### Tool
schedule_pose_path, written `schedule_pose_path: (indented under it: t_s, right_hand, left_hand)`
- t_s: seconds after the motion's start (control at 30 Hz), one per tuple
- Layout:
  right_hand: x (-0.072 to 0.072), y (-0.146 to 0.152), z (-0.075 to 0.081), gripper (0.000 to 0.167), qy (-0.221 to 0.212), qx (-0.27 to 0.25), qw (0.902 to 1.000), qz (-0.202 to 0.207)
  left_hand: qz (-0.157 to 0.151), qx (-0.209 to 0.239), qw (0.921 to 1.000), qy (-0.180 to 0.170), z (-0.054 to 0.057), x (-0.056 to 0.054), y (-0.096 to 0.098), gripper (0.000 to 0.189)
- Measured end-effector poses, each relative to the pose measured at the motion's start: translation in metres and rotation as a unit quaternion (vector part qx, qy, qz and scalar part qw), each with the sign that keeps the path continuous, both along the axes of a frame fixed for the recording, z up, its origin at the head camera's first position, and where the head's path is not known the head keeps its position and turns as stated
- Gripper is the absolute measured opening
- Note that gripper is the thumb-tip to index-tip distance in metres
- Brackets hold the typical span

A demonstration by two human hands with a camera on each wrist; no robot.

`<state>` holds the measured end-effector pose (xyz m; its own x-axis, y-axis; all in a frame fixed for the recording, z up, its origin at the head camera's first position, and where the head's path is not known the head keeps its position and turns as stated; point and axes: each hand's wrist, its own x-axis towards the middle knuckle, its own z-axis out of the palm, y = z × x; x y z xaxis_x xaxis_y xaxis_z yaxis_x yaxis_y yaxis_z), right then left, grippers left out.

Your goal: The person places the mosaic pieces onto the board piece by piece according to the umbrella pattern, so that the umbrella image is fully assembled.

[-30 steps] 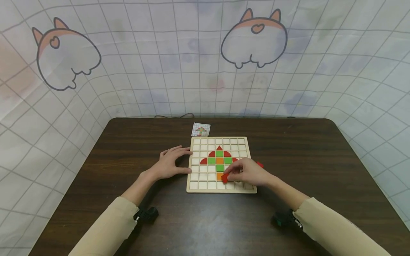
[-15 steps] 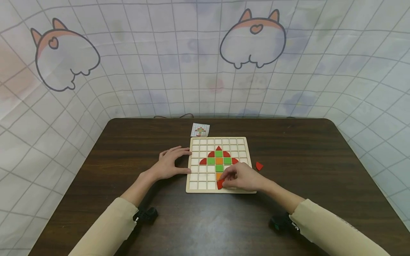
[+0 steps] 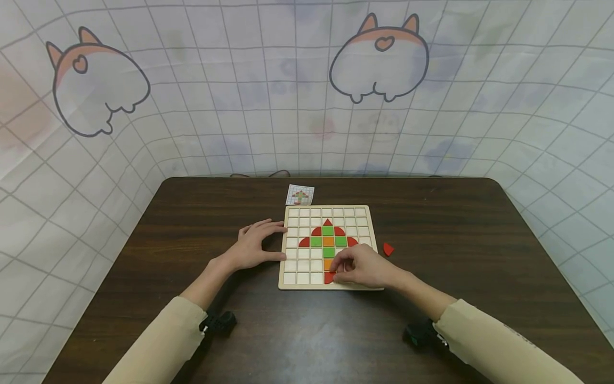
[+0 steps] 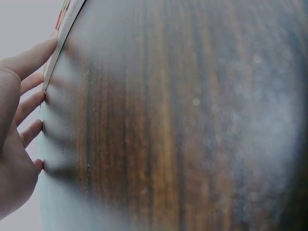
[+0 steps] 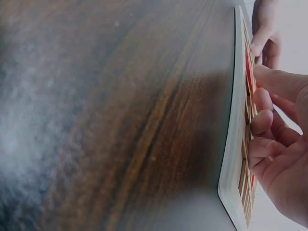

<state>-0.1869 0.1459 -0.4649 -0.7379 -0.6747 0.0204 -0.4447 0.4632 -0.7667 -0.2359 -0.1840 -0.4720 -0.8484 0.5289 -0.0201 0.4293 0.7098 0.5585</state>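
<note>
A wooden grid board (image 3: 290, 277) lies on the table, with red, green and orange tiles forming a symmetrical figure. My left hand (image 3: 251, 248) rests at its left side, thumb and fingers spread and touching the rim. My right hand (image 3: 366, 266) is over the board's lower right part, its thumb and bent fingers on a red tile (image 3: 328, 278) with a curved edge. That tile lies in the bottom row, just below an orange square (image 3: 328, 264), and the fingers partly cover it. Right of the board lies a loose red quarter-circle tile (image 3: 388, 249).
Behind the board's upper left corner is a small pattern card (image 3: 300, 195) printed with a similar coloured figure. The dark wooden table (image 3: 455, 229) extends on all sides, and a patterned white cloth (image 3: 307, 96) hangs behind it.
My right hand has moved the red tile down from beside the orange square into the bottom-row cell, where it now lies flatter. The left hand stays at the rim.
</note>
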Motion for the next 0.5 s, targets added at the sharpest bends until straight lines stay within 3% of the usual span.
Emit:
schedule_pose_path:
  t_s: [0.3, 0.5]
  right_hand:
    - [-0.0012, -0.0029, -0.0023, 0.006, 0.036, 0.005, 0.9993, 0.01]
    - [-0.0011, 0.0026, -0.002, 0.007, 0.026, 0.001, 0.9997, -0.006]
  left_hand:
    - [0.002, 0.003, 1.0, -0.002, 0.0014, 0.0008, -0.0006, 0.07]
    - [0.0, 0.002, 1.0, -0.001, 0.0004, 0.0005, -0.0005, 0.07]
